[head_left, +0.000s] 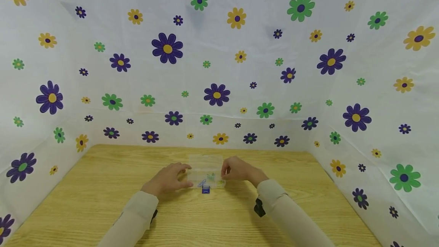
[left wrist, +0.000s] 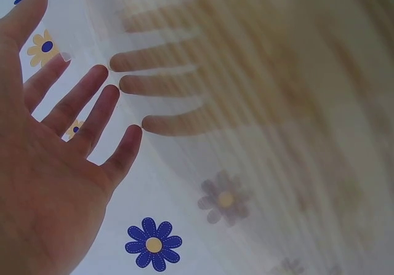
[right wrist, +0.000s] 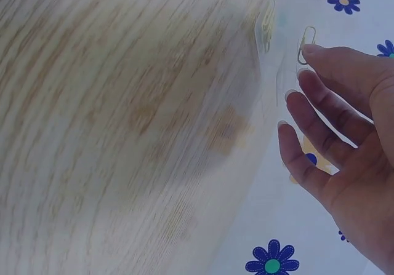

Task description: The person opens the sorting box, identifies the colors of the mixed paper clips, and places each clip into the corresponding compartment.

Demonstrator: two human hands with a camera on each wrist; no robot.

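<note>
Left hand (head_left: 169, 178) lies on the desk (head_left: 85, 197), fingers straight and spread, tips touching the left end of the clear plastic box (head_left: 206, 172); the left wrist view shows the same flat, spread fingers (left wrist: 92, 103) meeting a glossy see-through wall. It grips nothing.

The box sits mid-desk between both hands, lid apparently raised at the back. Small coloured clips lie inside; exact count unclear. A dark blue binder clip (head_left: 205, 190) stands on the desk just in front of the box.

Right hand (head_left: 237, 170) at the right end of the box, fingers curled; the right wrist view shows its fingertips (right wrist: 311, 52) against a paper clip (right wrist: 305, 43). Whether it is truly pinched, cannot tell.

Risks, as judged:
- Box is light and held only by flat fingertips; a push from the right could slide it.
- A loosely held clip could drop.
- Either wrist could knock the binder clip.
</note>
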